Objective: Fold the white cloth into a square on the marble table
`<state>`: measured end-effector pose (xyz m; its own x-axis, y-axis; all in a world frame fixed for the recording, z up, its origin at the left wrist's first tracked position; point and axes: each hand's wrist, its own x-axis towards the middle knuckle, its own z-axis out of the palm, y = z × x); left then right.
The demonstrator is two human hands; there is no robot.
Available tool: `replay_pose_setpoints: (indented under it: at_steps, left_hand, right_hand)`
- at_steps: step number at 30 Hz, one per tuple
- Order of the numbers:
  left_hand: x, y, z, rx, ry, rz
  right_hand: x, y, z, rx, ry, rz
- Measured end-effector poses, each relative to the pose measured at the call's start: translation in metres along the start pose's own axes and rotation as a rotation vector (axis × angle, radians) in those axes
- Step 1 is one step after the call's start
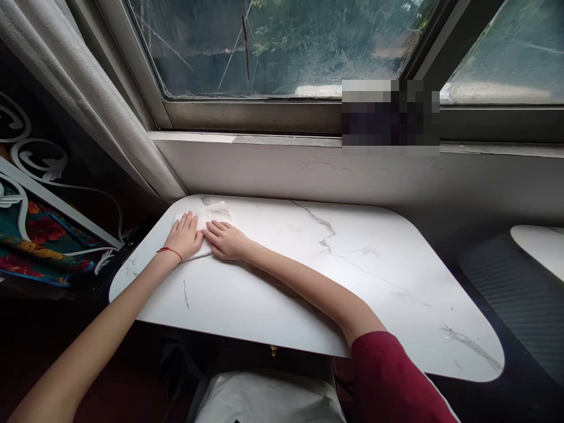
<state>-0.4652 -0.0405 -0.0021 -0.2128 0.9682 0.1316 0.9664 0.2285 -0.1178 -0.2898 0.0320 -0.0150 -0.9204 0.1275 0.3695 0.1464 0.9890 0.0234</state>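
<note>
A thin white cloth (222, 211) lies on the white marble-patterned tabletop (282, 282), near its far left corner. My left hand (184, 236) rests flat on the cloth, fingers stretched forward, with a red cord around the wrist. Right beside it, my right hand (225, 239) reaches across from the right and presses on the cloth, its fingers slightly bent and pointing left. The fingertips of my right hand come up against the left hand. Much of the cloth is hidden under both palms; a greyish edge shows below them.
Behind the table runs a wall with a window sill (282, 141) and a framed window. A beige curtain (101, 100) hangs at left, near white scrolled metalwork (39, 158) and floral fabric (44, 235). A dark ribbed surface (515, 294) lies at right. A small brass knob (274, 351) sits below the front edge.
</note>
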Motion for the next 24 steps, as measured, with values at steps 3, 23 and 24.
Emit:
replay_pose_setpoints:
  at_steps: [3, 23, 24]
  left_hand:
    - [0.026, 0.025, 0.0, -0.011, 0.005, 0.037]
    - [0.052, 0.131, 0.003, -0.04, 0.088, 0.231]
    - [0.052, 0.141, 0.004, -0.056, 0.102, 0.264]
  right_hand:
    - [-0.013, 0.023, -0.006, 0.0, -0.01, 0.062]
    - [-0.092, 0.148, -0.162, -0.037, 0.43, 0.705]
    - [-0.102, 0.158, -0.169, -0.083, 0.531, 0.751]
